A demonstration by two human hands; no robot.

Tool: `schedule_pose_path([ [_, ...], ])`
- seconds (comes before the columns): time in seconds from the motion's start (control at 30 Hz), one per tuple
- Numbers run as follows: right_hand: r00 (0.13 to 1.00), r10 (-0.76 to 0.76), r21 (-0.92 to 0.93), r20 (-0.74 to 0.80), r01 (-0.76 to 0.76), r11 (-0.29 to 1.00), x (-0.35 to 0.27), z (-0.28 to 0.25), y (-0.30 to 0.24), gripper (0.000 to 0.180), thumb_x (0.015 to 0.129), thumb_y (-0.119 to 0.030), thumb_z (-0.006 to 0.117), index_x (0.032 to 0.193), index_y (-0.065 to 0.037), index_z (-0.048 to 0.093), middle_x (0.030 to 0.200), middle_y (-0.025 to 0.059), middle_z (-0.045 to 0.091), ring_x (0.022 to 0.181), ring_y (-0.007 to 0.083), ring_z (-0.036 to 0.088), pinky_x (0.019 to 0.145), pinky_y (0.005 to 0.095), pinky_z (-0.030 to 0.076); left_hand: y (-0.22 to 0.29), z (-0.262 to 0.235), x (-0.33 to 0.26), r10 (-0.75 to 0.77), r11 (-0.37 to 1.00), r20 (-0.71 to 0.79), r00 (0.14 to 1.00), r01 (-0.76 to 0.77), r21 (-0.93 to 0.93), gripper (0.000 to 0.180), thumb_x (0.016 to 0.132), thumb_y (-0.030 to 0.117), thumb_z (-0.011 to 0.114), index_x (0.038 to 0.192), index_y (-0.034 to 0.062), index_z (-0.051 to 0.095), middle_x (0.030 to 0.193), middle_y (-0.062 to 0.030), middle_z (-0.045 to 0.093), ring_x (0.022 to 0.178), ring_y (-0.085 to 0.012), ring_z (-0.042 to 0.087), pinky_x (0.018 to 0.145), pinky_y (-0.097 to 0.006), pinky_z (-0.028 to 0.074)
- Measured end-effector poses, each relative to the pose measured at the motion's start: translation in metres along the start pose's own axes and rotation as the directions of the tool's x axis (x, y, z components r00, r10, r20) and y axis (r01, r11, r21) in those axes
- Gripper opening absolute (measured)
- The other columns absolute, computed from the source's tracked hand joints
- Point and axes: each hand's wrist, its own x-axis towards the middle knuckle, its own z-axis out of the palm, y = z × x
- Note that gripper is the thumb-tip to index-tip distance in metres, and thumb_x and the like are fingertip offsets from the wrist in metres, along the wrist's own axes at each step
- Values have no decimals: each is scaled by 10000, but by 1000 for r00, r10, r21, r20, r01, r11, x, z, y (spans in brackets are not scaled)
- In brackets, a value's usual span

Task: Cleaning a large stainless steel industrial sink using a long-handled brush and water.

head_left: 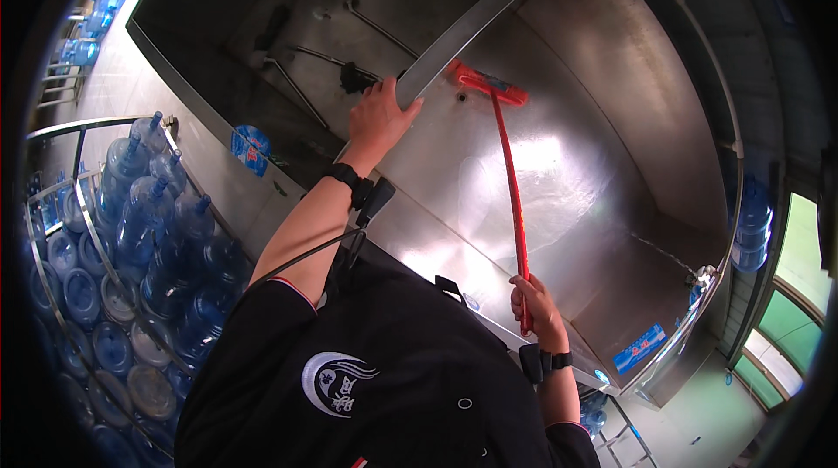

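My right hand is wrapped round the lower end of the red handle of a long-handled brush. Its wide red head rests on the bottom of a stainless-steel basin, close to a small dark drain hole. My left hand grips the top edge of the metal partition, which splits the basin into two compartments. Its thumb lies on the brush's side of the partition, its fingers on the other. Wet, shiny metal reflects light beside the handle.
In the darker left compartment lie several metal rods and a black brush-like piece. Many blue water jugs fill a metal rack at the left. Another blue jug stands at the right. A pipe runs along the basin's right side.
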Motion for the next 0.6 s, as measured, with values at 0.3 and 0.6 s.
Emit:
schedule_pose_path([
  [0.3,1000,27,19,4,-27,999,1,6,1,215,962,-233,506,1011,-23,503,631,16,463,468,113,449,420,268,371,-3,3,0,-10,1000,7,1000,10,1,506,829,447,670,1102,50,517,1061,-130,638,1017,-315,618,770,-448,545],
  [0.6,999,20,49,37,-22,999,0,15,1,219,979,-235,483,1013,-19,482,609,13,441,446,109,432,403,261,359,-5,4,0,-11,1000,11,1000,11,-1,507,829,454,661,1114,63,513,1067,-131,633,1020,-311,615,776,-450,543],
])
